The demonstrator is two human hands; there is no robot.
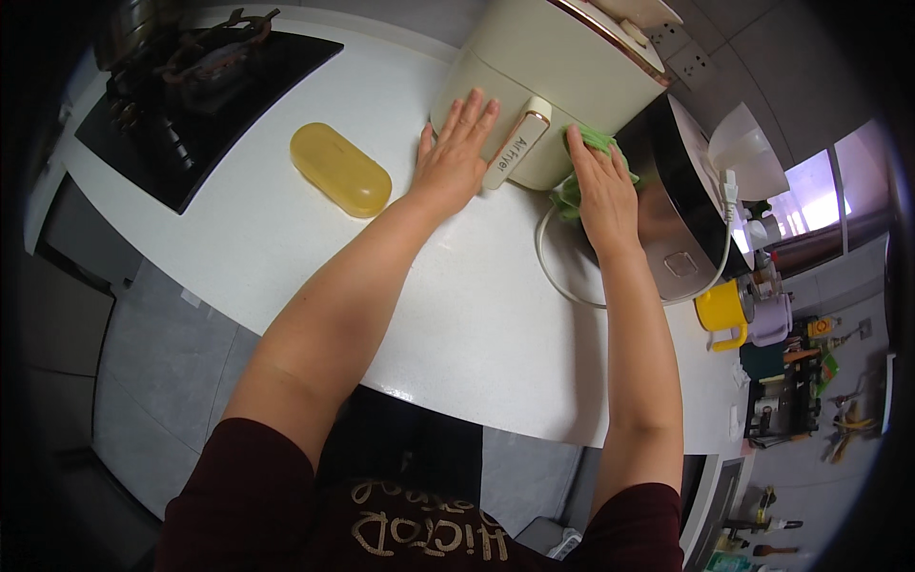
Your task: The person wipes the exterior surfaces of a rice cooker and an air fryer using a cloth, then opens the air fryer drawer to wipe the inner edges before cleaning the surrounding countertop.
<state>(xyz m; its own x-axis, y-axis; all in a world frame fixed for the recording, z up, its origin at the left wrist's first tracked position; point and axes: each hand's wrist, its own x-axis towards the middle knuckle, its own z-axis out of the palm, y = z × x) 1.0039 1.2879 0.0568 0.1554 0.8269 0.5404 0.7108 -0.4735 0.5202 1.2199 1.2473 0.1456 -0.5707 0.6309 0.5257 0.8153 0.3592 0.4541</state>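
A cream air fryer [547,68] with copper-coloured trim stands at the top of the white counter, tilted in this view. My left hand [454,161] lies flat with fingers spread against its front, left of the handle [518,143], and holds nothing. My right hand [607,189] presses a green cloth [597,143] against the fryer's side, right of the handle; part of the cloth hangs below the fingers. Close to my right hand is a black and silver rice cooker [661,222]. A yellow oblong case [341,169] lies on the counter to the left of my left hand.
A black gas hob [214,93] is at the upper left. A white power cord [554,275] loops over the counter behind my right forearm. A yellow kettle-like pot [720,306], a lilac container [772,318] and a rack with bottles [779,407] stand at the right.
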